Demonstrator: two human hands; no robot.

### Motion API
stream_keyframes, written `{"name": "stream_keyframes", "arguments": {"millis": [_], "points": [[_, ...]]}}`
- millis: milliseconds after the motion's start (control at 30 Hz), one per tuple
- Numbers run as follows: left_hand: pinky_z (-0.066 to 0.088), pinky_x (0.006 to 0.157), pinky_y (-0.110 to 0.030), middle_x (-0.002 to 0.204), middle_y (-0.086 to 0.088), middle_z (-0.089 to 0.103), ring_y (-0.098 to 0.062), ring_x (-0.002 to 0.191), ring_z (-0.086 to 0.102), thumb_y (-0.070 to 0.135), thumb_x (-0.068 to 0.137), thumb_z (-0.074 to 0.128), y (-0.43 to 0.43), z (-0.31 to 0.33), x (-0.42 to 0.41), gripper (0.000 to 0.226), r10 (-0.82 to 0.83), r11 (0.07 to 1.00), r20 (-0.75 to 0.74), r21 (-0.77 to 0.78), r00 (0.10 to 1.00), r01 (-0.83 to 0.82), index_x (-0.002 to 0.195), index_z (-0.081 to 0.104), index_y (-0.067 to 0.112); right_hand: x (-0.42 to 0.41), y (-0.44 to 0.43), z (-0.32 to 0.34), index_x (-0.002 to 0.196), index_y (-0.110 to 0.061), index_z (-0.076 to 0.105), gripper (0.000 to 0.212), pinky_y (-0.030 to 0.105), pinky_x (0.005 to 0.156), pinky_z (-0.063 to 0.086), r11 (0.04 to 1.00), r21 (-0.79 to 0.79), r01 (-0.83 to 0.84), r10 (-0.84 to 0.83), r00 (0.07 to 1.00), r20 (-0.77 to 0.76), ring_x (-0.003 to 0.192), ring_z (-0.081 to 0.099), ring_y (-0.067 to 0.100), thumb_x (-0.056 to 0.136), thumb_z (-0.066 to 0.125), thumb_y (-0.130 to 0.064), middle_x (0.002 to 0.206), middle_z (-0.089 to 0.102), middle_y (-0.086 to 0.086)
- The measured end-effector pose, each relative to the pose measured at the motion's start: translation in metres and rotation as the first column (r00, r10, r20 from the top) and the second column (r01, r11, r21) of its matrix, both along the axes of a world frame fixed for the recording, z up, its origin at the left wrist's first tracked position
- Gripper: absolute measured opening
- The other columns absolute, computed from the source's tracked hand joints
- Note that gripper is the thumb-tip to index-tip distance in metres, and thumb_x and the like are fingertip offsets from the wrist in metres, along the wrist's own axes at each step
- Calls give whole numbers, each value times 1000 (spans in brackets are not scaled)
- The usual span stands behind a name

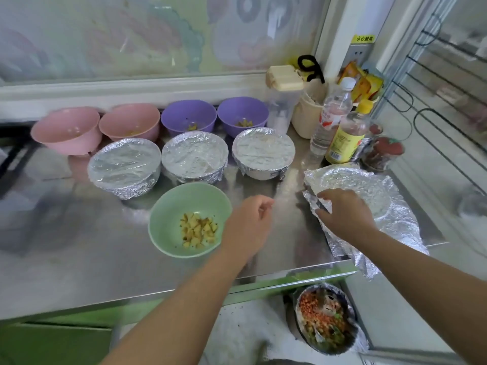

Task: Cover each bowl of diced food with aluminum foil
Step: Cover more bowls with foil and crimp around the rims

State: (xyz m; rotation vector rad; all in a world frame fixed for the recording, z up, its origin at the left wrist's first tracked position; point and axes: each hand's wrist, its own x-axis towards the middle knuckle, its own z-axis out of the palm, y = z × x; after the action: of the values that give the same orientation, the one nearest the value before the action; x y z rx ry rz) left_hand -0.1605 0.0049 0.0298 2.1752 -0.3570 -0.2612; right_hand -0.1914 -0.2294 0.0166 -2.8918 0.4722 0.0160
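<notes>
Foil going on at the right end of the tabletop (pixel 79 246)

My right hand (pixel 345 214) pinches the foil sheet (pixel 382 196) at its left edge. My left hand (pixel 250 225) hangs loosely curled and empty beside the uncovered green bowl (pixel 168 206). Foil's feather-light, crinkly, probably tears easily (grab edges, not the middle).

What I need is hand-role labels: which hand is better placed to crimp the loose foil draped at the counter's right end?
Right. The right hand grips the loose foil sheet at its near-left edge. The left hand hangs beside the green bowl, holding nothing, apart from the foil.
</notes>
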Motion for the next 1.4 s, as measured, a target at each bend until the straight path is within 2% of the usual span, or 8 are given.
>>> {"name": "stream_keyframes", "arguments": {"millis": [167, 400, 667, 867, 967, 1133, 1267, 1400], "points": [[50, 97, -38, 115, 6, 69, -12, 100, 63, 21, 100, 54, -23, -10, -6, 21, -17, 1000, -43, 19, 999, 18, 116, 68, 23, -12, -35, -18, 147, -25, 40, 67, 44, 110, 36, 981, -191, -22, -29, 965, -262, 138, 38, 26, 89, 62, -47, 150, 42, 1], [50, 96, -38, 113, 7, 70, -12, 99, 63, 21, 101, 53, -25, -12, -2, 20, 15, 1000, -56, 10, 998, -15, 113, 69, 26, -16, -39, -34, 137, -20, 44, 45, 40, 85, 50, 996, -84, 22, -48, 948, -316, 114, 58, 27, 94, 54, -14, 133, 54, 4], [49, 93, -28, 112, 11, 69, -4, 95, 61, 21, 102, 53, -22, -6, 3, 20, 13, 1000, -81, -17, 997, -14, 114, 67, 27, -8, -55, -32, 78, -20, 66, 23, 30, 61, 56, 985, -145, 94, -121, 974, -191, 63, 62, 18, 92, 53, -7, 73, 62, 0], [44, 85, -16, 106, 15, 69, -2, 96, 63, 19, 100, 55, -20, 7, 13, 20, -19, 997, -87, -73, 996, 13, 109, 68, 32, -9, -50, 0, 84, -13, 67, 10, 30, 53, 44, 996, 24, 82, -86, 969, 233, 65, 57, 22, 92, 63, -17, 77, 65, 3], [48, 86, -17, 101, 17, 70, 3, 93, 64, 18, 99, 57, -17, 21, 19, 23, -28, 988, -97, -155, 995, 13, 100, 65, 39, 0, -36, 35, 87, -11, 67, 5, 37, 56, 52, 996, 80, 37, -71, 873, 482, 64, 58, 24, 91, 64, -13, 77, 67, 5], [51, 93, -31, 103, 11, 74, -12, 98, 71, 12, 101, 54, -3, 46, 30, 27, -5, 930, -218, -361, 976, -76, 98, 68, 35, 13, 2, 97, 92, -7, 69, 3, 38, 59, 53, 980, 122, -159, 26, 705, 709, 66, 63, 25, 91, 66, -5, 80, 70, 5], [49, 92, -35, 121, -2, 72, -19, 105, 66, 26, 106, 48, 16, 60, 30, 21, -82, 800, -530, -541, 844, -261, 114, 66, 20, 28, 44, 120, 94, -7, 71, 6, 36, 60, 51, 935, 114, -336, 130, 624, 770, 66, 64, 21, 93, 65, -7, 83, 72, 5], [47, 104, -52, 134, -10, 63, -31, 124, 60, 65, 100, 34, 44, 59, 35, 60, -185, 644, -718, -605, 671, -468, 126, 59, 17, 35, 81, 116, 98, -7, 70, 11, 44, 64, 56, 862, 96, -498, 230, 552, 801, 74, 68, 25, 95, 62, -14, 89, 73, 6]]}}
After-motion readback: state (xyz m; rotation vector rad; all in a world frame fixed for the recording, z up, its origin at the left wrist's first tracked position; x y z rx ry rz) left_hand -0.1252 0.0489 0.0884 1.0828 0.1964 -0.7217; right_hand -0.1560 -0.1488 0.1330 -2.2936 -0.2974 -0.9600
